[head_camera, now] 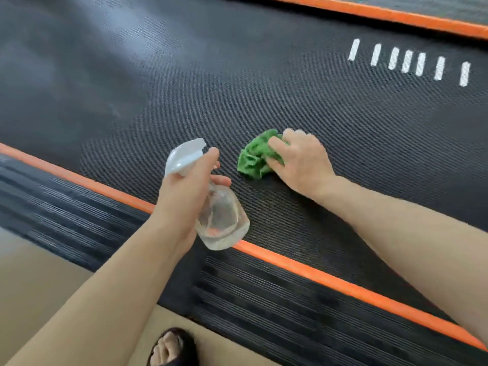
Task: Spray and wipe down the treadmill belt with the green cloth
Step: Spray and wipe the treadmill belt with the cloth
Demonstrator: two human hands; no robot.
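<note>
The right hand (301,159) rests palm-down on the crumpled green cloth (254,158), its fingers bent over the bundle's right part and pressing it flat to the black textured treadmill belt (237,83); the rest of the cloth pokes out on the side toward the left hand. This grip is a bent press on the cloth, not a spread palm. The left hand (184,196) wraps the neck of the clear plastic spray bottle with a white trigger head (211,202), 1 finger curled by the trigger. The bottle hangs tilted over the belt's near edge, beside the orange edge strip (330,276), nozzle aimed up-left, away from the cloth. A little clear liquid sits at the bottle's bottom. The unwiped belt likely lies up-left of the cloth, along the belt's length, so the right hand is nearer for the stroke.
</note>
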